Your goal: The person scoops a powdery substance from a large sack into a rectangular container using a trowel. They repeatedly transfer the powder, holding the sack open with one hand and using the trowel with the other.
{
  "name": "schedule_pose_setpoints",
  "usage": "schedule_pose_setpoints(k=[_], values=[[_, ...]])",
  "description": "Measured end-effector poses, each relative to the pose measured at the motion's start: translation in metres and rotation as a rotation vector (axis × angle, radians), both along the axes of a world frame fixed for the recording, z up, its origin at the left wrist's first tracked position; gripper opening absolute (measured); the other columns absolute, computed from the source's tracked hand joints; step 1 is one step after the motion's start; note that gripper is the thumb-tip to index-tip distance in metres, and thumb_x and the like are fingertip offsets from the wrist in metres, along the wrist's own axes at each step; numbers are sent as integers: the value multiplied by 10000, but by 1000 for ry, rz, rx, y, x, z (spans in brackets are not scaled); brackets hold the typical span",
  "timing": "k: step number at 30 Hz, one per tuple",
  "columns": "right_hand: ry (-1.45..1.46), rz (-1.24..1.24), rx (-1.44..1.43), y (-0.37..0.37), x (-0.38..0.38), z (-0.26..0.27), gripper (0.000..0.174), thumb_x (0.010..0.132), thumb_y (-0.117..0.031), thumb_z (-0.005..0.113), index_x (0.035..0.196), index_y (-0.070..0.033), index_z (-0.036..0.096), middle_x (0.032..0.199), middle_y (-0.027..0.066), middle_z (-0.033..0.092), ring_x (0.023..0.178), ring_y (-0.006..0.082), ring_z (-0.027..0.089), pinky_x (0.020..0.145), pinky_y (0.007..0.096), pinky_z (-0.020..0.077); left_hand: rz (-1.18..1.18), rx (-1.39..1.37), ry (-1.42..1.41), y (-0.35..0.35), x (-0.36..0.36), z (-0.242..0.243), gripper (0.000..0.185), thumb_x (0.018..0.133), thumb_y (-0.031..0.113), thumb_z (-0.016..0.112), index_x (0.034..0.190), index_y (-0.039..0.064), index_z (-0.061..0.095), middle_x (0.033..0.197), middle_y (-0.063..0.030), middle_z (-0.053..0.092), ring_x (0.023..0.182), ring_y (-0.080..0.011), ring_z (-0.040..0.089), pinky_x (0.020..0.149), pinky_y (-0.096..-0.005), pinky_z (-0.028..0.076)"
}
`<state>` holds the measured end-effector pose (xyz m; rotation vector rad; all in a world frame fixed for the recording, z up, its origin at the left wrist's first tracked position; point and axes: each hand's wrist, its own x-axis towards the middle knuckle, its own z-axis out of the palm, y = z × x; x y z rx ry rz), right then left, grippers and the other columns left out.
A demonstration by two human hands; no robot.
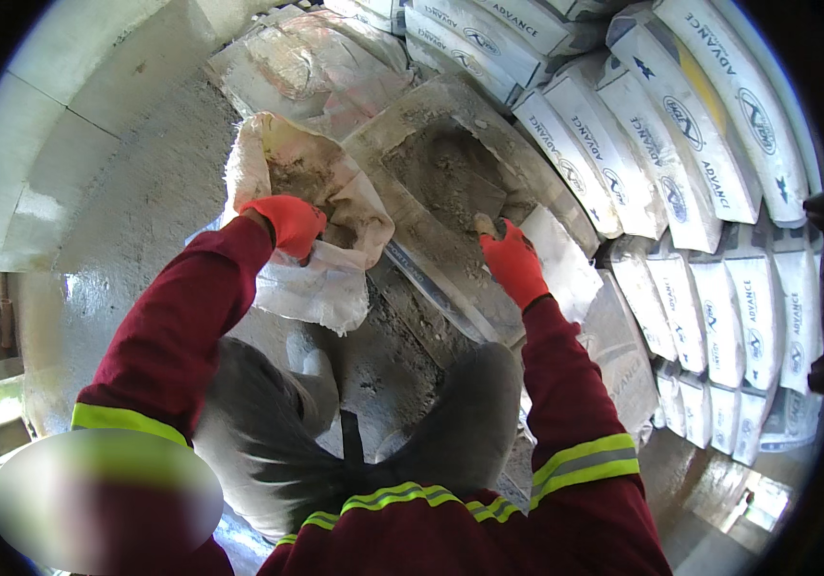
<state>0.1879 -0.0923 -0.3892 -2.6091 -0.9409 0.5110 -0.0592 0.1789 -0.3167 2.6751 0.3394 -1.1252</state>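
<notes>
Before my knees lies a cut-open paper cement bag (448,302) with grey-brown powder and lumps (433,173) in its opening. My right hand (516,261), in a red glove, grips the handle of a trowel (480,191), whose blade rests in the powder. To the left stands an open white woven sack (311,281) with its rim folded out and some of the same material inside. My left hand (289,227), also in a red glove, holds the near rim of this sack; its fingertips are partly hidden by the fabric.
Stacked cement bags (671,144) rise along the right side. A dusty, crumpled bag (304,65) lies beyond the sack. Loose grey debris (397,345) covers the floor between my legs. A tiled wall (59,93) runs along the upper left.
</notes>
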Motion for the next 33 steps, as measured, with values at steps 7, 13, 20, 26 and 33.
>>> schedule_pose_setpoints(k=[7,13,20,26,33], values=[[-109,192,-146,-16,16,-11,637,891,-384,548,1436,-68,453,1102,226,685,1066,392,638,931,450,487,19,-34,21,2,-1,-5,598,709,317,769,1242,89,625,1201,-140,666,1127,-342,623,945,-423,494],[95,72,-57,-7,6,-22,636,894,-351,555,1441,-50,436,1105,238,680,1061,392,640,943,457,478,-115,-15,7,-11,-4,-2,472,721,303,737,1136,88,673,1107,-138,697,1059,-342,653,890,-428,517],[194,-56,200,-2,-8,-37,683,881,-347,602,1430,15,418,1266,302,584,1211,414,552,1013,448,441,-196,-75,-138,-24,-11,-3,354,729,283,713,1036,107,720,1024,-111,704,984,-308,665,860,-421,516],[345,-113,253,17,-35,-36,721,887,-375,629,1447,18,400,1355,287,533,1265,386,519,1051,416,415,-325,-112,-196,-44,-19,-17,261,705,211,680,935,92,709,913,-122,710,881,-334,687,771,-438,539],[474,-289,465,19,-18,-93,656,893,-299,674,1432,-5,443,1089,114,644,915,176,620,713,313,492,-274,-133,-177,-51,-8,-9,302,696,211,695,960,67,705,913,-150,712,905,-359,686,765,-446,543]])
